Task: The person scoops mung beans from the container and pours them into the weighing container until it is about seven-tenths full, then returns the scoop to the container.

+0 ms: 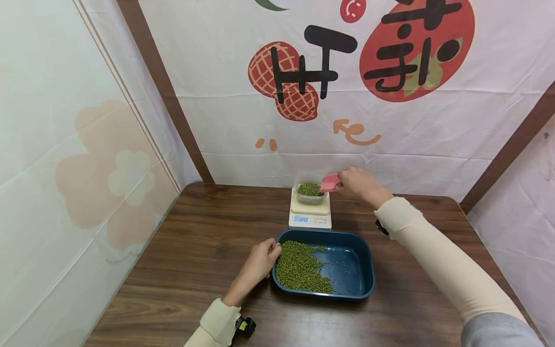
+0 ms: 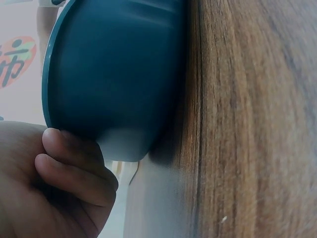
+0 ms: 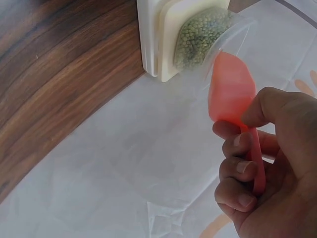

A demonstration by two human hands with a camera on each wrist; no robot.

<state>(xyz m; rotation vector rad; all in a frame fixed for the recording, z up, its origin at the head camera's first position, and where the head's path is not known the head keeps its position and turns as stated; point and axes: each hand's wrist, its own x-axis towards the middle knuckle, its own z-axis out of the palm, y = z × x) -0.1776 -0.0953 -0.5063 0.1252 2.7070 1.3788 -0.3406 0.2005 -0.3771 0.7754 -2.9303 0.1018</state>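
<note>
Left hand (image 1: 258, 260): fingers curled in a grip on the left end of the tray, fingertips against its outer wall; the thumb is hidden in the left wrist view.
Blue tray (image 1: 349, 277): flat on the wooden table (image 1: 208, 270), in front of the scale.
Green beans in the tray (image 1: 299, 270): heaped toward the left end, with a few strays on the bared floor to the right.
Kitchen scale (image 1: 310, 209): just beyond the tray, its display lit; the digits are too small to read surely.
Clear container (image 1: 309, 200): upright on the scale's platform, holding green beans.
Pink scoop (image 1: 330, 183): tilted at the container's right edge; contact with the rim, and any beans in the blade, cannot be told.
Right hand (image 1: 360, 185): closed around the scoop's handle, thumb near the blade.
Progress: judged partway through a weighed transfer; a portion lies in the container, while the larger share appears to remain in the tray. Whether the amount suffices is not shown.
Printed cloth (image 1: 234, 120): hung behind the table.
</note>
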